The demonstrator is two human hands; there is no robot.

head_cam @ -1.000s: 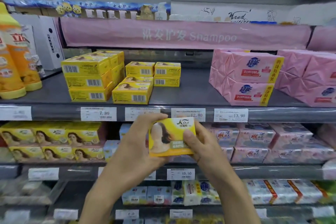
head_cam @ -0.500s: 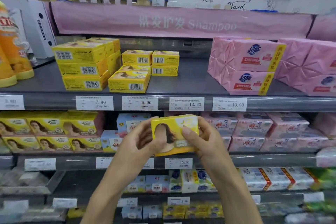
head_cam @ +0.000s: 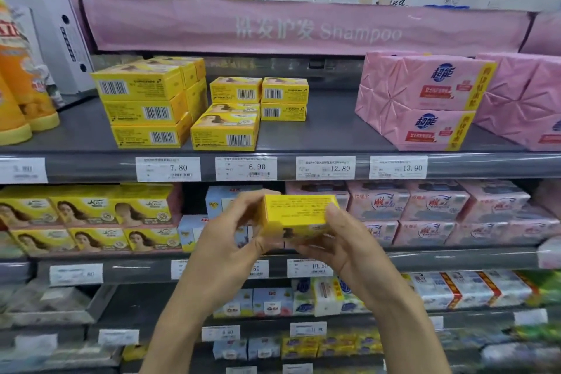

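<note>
A small yellow soap box (head_cam: 296, 211) is held in front of the shelves, at about the height of the second shelf. Its printed text side faces me and the portrait face points down. My left hand (head_cam: 226, 237) grips its left end with curled fingers. My right hand (head_cam: 343, 240) grips its right end, thumb on the near face. Matching yellow boxes (head_cam: 145, 109) are stacked on the upper shelf, with more yellow boxes (head_cam: 91, 222) on the shelf below at left.
Pink wrapped soap packs (head_cam: 425, 100) fill the upper shelf's right side, and orange bottles (head_cam: 18, 94) stand at its left. Price labels (head_cam: 246, 167) line the shelf edge. Pink and blue soap packets (head_cam: 440, 209) crowd the lower shelves behind my hands.
Both hands have turned the yellow box over: its portrait face, which faced me before, now points down and the text side faces me.
</note>
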